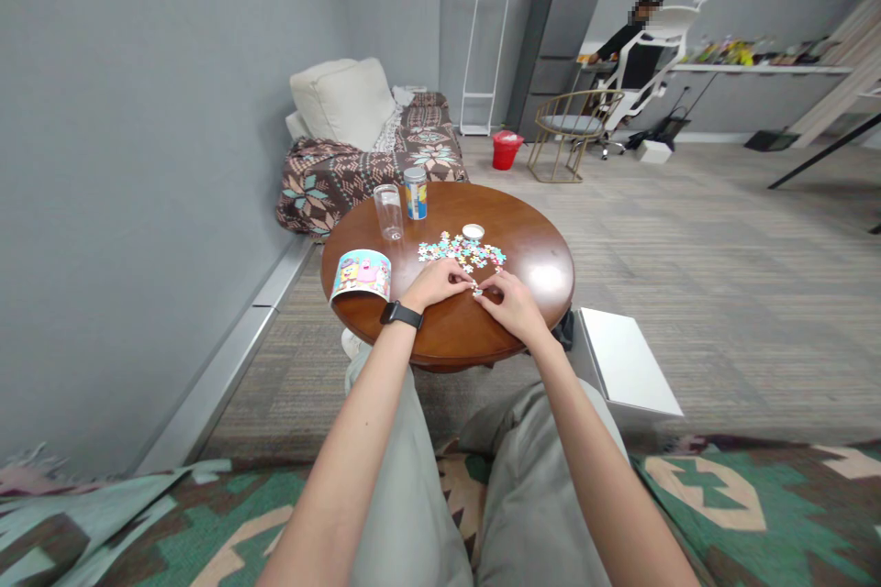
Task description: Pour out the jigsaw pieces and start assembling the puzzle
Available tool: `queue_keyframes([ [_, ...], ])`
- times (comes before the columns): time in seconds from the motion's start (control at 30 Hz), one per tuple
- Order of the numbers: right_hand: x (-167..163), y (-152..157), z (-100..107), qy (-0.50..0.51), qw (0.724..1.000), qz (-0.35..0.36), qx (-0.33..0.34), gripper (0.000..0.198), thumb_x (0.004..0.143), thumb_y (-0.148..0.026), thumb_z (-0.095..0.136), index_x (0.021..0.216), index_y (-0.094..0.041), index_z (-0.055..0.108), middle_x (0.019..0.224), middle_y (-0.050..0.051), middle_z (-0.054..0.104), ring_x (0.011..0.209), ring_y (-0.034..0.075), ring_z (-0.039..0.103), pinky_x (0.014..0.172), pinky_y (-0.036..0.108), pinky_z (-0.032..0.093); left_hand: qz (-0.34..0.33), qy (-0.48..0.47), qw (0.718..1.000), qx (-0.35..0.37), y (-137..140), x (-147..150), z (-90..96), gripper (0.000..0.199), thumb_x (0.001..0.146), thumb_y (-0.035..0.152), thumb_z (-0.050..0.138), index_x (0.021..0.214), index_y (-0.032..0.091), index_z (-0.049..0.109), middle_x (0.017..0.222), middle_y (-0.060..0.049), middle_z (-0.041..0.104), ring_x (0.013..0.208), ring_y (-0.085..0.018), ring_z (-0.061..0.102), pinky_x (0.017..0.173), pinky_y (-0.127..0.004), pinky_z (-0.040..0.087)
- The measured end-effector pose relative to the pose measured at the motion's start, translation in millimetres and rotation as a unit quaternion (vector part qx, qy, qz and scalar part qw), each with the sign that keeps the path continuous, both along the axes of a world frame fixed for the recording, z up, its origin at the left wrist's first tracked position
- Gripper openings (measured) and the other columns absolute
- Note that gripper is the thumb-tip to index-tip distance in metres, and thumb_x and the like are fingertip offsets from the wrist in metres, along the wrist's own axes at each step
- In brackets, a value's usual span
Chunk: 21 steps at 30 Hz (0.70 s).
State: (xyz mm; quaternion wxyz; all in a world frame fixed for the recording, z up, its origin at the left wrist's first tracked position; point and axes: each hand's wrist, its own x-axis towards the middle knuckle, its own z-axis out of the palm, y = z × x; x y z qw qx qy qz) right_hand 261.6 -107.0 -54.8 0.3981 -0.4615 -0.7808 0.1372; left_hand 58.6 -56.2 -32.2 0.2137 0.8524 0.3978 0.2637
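forearms (pixel 348 459) over round table (pixel 440 326) bearing puzzle pieces (pixel 454 249); red bin (pixel 505 153) beyond

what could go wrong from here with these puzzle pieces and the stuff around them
The jigsaw pieces pinched by the left hand and right hand look tiny, so one might slip.

The loose pile of pieces lies just beyond the fingers, so a careless sweep could scatter it.

The curved picture card sits near the table edge, so a bump might push it off.

Puzzle pieces (pixel 451 249) mix white, teal and pink, the table (pixel 519 220) is brown, the sofa cover (pixel 344 179) geometrically patterned.
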Motion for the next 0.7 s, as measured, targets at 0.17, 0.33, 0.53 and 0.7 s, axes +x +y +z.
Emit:
queue_keyframes([
  [0.17, 0.4, 0.6, -0.3, 0.006, 1.000, 0.007, -0.009, 0.004, 0.087, -0.026, 0.064, 0.087, -0.023, 0.067, 0.087, 0.004, 0.067, 0.083, 0.021, 0.061, 0.084, 0.039, 0.051, -0.019, -0.011, 1.000, -0.012, -1.2, 0.0, 0.2, 0.014, 0.085, 0.023, 0.067, 0.090, 0.019, 0.080, 0.083, -0.003, 0.068, 0.077, -0.015, 0.060, 0.073, -0.025, 0.046],
  [0.33, 0.1, 1.9, -1.2, 0.039, 0.998, -0.004, -0.044, 0.011, 0.083, -0.028, 0.067, 0.092, -0.022, 0.069, 0.088, 0.004, 0.070, 0.076, 0.019, 0.061, 0.078, 0.036, 0.053, -0.008, -0.007, 1.000, -0.011, -2.2, 0.7, 0.6, 0.016, 0.084, 0.025, 0.067, 0.094, 0.019, 0.078, 0.080, -0.001, 0.066, 0.074, -0.014, 0.058, 0.069, -0.024, 0.044],
  [0.53, -0.7, 1.1, 3.3, 0.057, 0.995, 0.008, -0.078, 0.017, 0.076, -0.024, 0.072, 0.093, -0.022, 0.071, 0.089, 0.004, 0.072, 0.075, 0.018, 0.061, 0.077, 0.035, 0.053, 0.001, -0.010, 1.000, -0.016, -2.6, 1.5, 0.2, 0.016, 0.086, 0.028, 0.066, 0.093, 0.019, 0.077, 0.081, -0.002, 0.067, 0.074, -0.014, 0.058, 0.070, -0.025, 0.045],
  [0.7, -0.9, 0.0, 4.4, 0.057, 0.995, 0.011, -0.087, 0.016, 0.077, -0.022, 0.069, 0.093, -0.023, 0.071, 0.090, 0.003, 0.072, 0.077, 0.018, 0.061, 0.080, 0.035, 0.053, -0.003, 0.006, 1.000, -0.001, -2.6, 1.4, 1.0, 0.021, 0.088, 0.025, 0.064, 0.103, 0.019, 0.077, 0.085, -0.003, 0.068, 0.076, -0.015, 0.059, 0.073, -0.026, 0.045],
])
